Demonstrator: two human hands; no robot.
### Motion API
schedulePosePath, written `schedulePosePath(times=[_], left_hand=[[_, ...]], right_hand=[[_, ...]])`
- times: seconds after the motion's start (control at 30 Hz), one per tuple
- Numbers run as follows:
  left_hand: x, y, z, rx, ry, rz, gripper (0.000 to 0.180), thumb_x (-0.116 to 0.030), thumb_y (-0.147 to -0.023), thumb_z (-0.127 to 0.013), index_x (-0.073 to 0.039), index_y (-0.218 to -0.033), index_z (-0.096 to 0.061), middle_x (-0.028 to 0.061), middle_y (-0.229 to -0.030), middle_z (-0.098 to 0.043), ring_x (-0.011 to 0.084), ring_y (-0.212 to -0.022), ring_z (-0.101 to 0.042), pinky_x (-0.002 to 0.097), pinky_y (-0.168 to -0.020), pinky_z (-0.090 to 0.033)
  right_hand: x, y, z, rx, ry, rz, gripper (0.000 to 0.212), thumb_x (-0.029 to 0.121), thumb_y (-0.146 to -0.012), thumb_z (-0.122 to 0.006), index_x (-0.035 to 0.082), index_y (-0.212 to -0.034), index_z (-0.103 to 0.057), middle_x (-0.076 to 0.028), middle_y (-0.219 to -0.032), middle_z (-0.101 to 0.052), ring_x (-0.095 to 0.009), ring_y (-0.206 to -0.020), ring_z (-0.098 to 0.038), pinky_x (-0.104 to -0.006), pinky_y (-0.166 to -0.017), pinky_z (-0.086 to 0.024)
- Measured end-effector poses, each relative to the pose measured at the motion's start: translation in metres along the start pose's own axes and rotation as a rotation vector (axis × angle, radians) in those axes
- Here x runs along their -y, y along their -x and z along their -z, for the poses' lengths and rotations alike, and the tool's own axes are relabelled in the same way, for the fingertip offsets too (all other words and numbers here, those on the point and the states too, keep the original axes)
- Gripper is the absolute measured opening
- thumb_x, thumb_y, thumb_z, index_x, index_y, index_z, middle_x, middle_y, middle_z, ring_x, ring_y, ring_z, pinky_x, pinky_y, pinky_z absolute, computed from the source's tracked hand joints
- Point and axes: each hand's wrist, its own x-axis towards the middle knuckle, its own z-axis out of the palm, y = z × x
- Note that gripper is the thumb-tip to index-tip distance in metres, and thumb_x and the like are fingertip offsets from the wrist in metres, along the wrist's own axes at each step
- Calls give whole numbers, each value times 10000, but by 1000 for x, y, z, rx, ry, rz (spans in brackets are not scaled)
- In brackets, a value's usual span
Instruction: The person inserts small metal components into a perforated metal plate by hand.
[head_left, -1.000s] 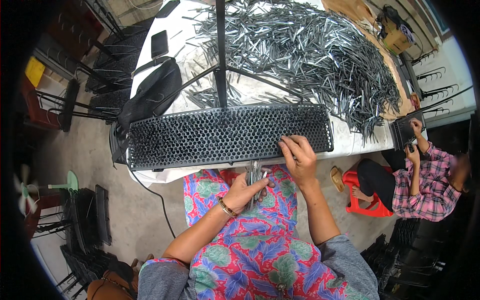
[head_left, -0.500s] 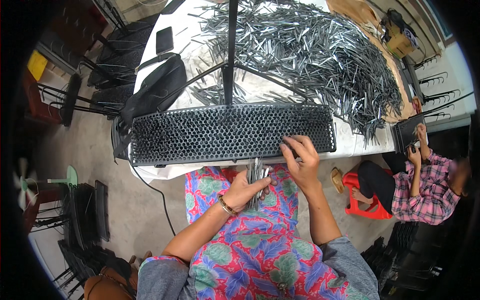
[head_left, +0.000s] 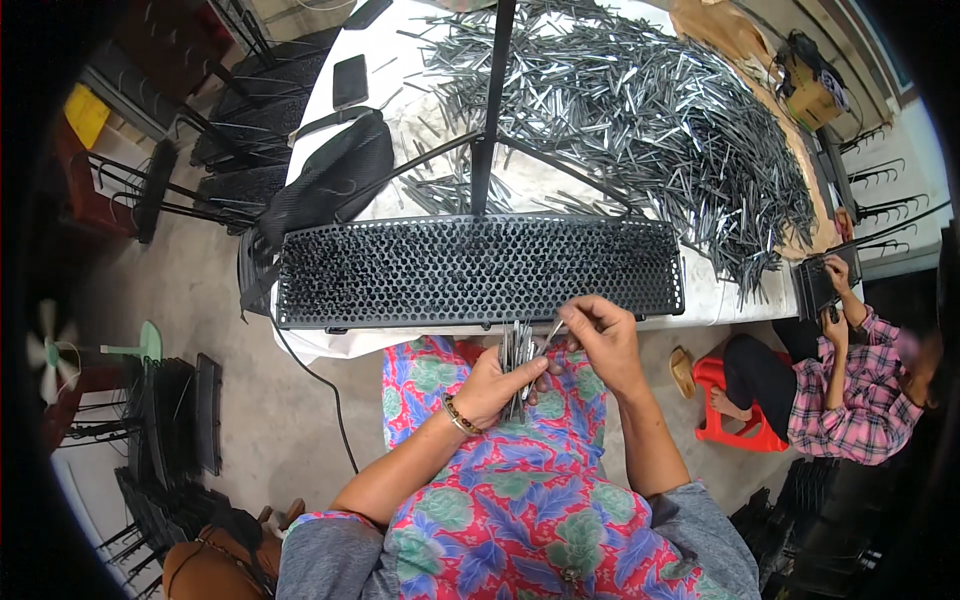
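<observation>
My left hand point(head_left: 498, 383) is closed around a bundle of thin dark strips point(head_left: 517, 350), held upright in front of my apron. Just to its right, my right hand point(head_left: 603, 340) pinches one thin strip point(head_left: 553, 332) between thumb and fingertips, slanting down toward the bundle. Right beyond both hands lies a long black perforated panel point(head_left: 480, 268), covered in rows of round holes, along the table's near edge. A black stand frame point(head_left: 484, 150) with a post and two slanting braces rises behind the panel.
A large heap of dark strips point(head_left: 640, 130) covers the far right of the white-covered table point(head_left: 410, 125). A black bag point(head_left: 340, 165) and a phone point(head_left: 350, 82) lie at left. A co-worker in a plaid shirt point(head_left: 850, 390) sits on a red stool point(head_left: 735, 425) at right.
My right hand has drawn back from the panel's near edge to beside the bundle, and a single strip now shows in its pinch. The view has shifted slightly.
</observation>
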Motion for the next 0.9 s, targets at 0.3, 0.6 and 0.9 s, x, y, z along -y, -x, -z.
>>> schedulePosePath(times=[0.3, 0.6, 0.9], left_hand=[[0, 4, 11, -71, -37, 3, 272, -151, -893, -590, -60, -1137, -510, 73, -890, -631, 86, -652, -561, 214, -498, -467], [4, 6, 12, -68, -7, 36, 243, -140, -893, -587, -58, -1112, -519, 59, -875, -634, 85, -649, -564, 205, -490, -457], [3, 6, 18, -59, 20, 37, 283, -142, -898, -585, -40, -1152, -513, 62, -881, -641, 83, -661, -574, 214, -535, -478]], right_hand=[[0, -25, -25, -201, -53, 217, 138, 110, -871, -625, -12, -937, -636, -1, -750, -618, -36, -583, -513, -189, -499, -412], [-4, -36, -53, -217, 334, 564, 82, 35, -812, -647, -9, -880, -638, -126, -818, -643, -203, -663, -632, -287, -572, -496], [1, -36, -48, -151, 648, 879, 111, -10, -758, -656, -27, -862, -622, -132, -822, -647, -283, -727, -639, -348, -646, -515]])
